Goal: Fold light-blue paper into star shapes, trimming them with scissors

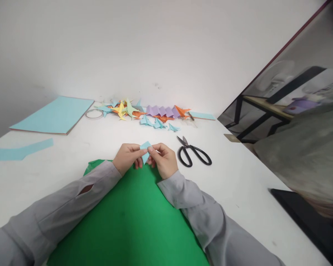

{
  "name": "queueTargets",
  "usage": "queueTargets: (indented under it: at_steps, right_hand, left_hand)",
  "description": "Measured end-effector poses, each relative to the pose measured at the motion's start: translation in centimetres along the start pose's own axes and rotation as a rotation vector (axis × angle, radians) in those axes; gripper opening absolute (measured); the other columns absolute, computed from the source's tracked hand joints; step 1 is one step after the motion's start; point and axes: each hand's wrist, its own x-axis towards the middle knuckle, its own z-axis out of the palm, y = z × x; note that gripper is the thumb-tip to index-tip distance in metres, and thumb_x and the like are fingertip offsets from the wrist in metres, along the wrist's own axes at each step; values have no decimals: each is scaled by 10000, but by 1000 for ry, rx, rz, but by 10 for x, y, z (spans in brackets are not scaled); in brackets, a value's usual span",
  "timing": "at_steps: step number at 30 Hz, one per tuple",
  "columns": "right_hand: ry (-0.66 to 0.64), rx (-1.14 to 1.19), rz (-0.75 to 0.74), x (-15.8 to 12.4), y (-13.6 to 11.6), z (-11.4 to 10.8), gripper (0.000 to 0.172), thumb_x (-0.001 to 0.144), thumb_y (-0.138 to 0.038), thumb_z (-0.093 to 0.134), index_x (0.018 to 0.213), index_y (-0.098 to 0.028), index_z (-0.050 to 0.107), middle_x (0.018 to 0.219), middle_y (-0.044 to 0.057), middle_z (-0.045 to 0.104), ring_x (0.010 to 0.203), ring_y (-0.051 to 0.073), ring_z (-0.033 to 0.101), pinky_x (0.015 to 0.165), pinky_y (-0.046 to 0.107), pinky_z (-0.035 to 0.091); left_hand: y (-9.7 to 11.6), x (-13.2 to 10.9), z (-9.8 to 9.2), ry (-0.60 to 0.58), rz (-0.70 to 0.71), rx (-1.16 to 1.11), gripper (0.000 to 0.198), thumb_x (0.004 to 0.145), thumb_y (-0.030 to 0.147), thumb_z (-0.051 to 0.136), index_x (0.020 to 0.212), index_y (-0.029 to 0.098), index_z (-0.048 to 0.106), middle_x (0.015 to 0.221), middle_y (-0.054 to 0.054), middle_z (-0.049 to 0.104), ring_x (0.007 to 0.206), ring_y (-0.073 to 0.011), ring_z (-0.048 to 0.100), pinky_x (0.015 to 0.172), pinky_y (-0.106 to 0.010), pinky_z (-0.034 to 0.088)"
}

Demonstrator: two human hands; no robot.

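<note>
Between my two hands is a small folded piece of light blue paper (145, 156), diamond-like in outline. My left hand (128, 157) pinches its left side, thumb on top. On the other side my right hand (164, 159) grips it with thumb and fingers near the upper right edge. Some fingertips are hidden behind the paper. Both hands are above the far end of a green sheet (133, 218) that spreads toward me. Open-bladed scissors (187, 147) with black handles lie just right of my right hand.
Along the wall lie several folded paper cranes (127, 109) and a purple pleated strip (162, 111). A stack of light blue sheets (54, 114), a roll of tape (94, 113) and a blue offcut (24, 150) are at left. A black object (302, 218) sits at the right edge.
</note>
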Motion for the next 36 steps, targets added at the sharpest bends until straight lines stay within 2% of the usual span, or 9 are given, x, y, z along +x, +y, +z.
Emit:
queueTargets:
  at_steps: [5,13,17,20,23,26,30,33,36]
  right_hand:
    - [-13,-3,28,1,0,-1,345,659,-480,629,603,-174,481,418,-60,522,269,45,363,287,180,245]
    - [-83,-54,-49,4,6,0,413,681,-527,595,516,-185,433,358,-62,464,313,59,369,333,191,256]
    - [-79,-19,6,2,3,0,413,688,-533,585,527,-190,420,319,-90,402,250,48,302,290,188,202]
    - [-58,14,14,1,1,0,391,689,-510,598,544,-183,440,339,-84,434,245,43,322,284,182,208]
    - [-20,41,9,2,0,-1,384,697,-494,599,549,-179,438,356,-67,485,249,39,334,285,173,215]
    - [-47,51,20,2,-3,-1,364,698,-488,602,570,-175,466,351,-56,507,253,43,345,284,169,214]
    - [-85,-3,32,1,-5,-1,367,654,-479,647,546,-174,474,310,-60,476,249,52,357,282,170,216]
    - [-54,-3,28,1,-3,-2,384,659,-487,639,531,-185,439,286,-74,441,245,64,380,276,170,214]
    - [-6,15,8,4,3,-3,385,675,-481,629,531,-186,428,300,-79,441,236,50,346,270,167,201]
  left_hand:
    - [1,-2,0,6,13,5,327,684,409,602,532,131,523,347,15,519,301,-95,471,327,-197,363]
    - [-1,-2,-2,-42,-1,-111,316,719,359,552,512,119,556,386,-9,543,316,-97,478,331,-206,362]
    - [0,-1,-1,-1,-1,-88,288,673,349,613,507,132,522,352,18,512,290,-89,449,315,-199,342]
    - [1,-1,-1,4,14,-67,275,623,357,667,541,133,529,362,28,523,304,-88,461,331,-199,360]
    - [2,-2,-1,-56,23,23,272,609,354,681,551,128,541,381,19,540,319,-87,471,345,-200,367]
    - [2,-2,-1,-114,28,124,267,646,340,650,530,128,535,385,13,541,327,-80,464,355,-196,356]
    - [2,-2,-2,-153,18,183,276,675,335,623,513,137,521,382,14,538,330,-76,456,365,-193,351]
    - [2,-2,-1,-180,28,218,271,699,345,599,539,132,550,379,16,529,327,-73,446,365,-192,347]
    - [4,-4,0,-201,38,257,273,737,336,554,570,121,583,383,19,516,333,-65,439,366,-182,346]
